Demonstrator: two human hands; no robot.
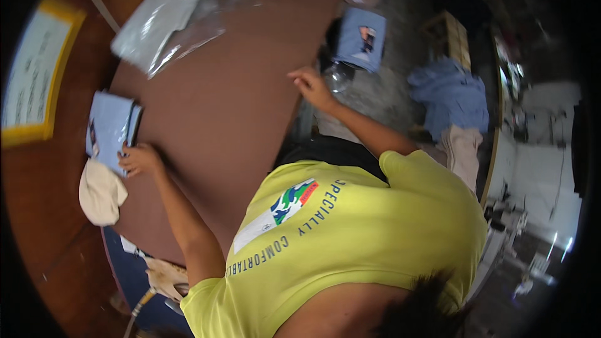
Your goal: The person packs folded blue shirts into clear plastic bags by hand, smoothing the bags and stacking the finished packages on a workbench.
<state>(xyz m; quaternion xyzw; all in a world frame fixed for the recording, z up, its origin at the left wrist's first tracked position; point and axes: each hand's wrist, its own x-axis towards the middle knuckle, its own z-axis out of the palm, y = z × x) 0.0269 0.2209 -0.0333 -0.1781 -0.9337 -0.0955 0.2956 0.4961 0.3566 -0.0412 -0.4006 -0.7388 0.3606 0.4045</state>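
On the left side of the brown table (213, 100) lies a folded light blue garment (111, 126) in clear plastic, a dark print on its front. My left hand (139, 159) is at its near right corner, fingers bent over the edge and closed on it. A cream cloth bundle (102, 193) sits just below that pack. Over the table's right edge hangs my right hand (312, 89), fingers loosely bent and apart, with nothing in it. Beyond it is another folded blue garment (361, 39) with a print, above some crumpled clear plastic (339, 77).
Clear plastic bags (181, 15) spread over the far left of the table. A yellow-framed sheet (39, 69) stands at the far left. Blue cloth (451, 97) and pale cloth (462, 153) are heaped at the right. Some pale cloth (166, 277) lies below the table's near left corner.
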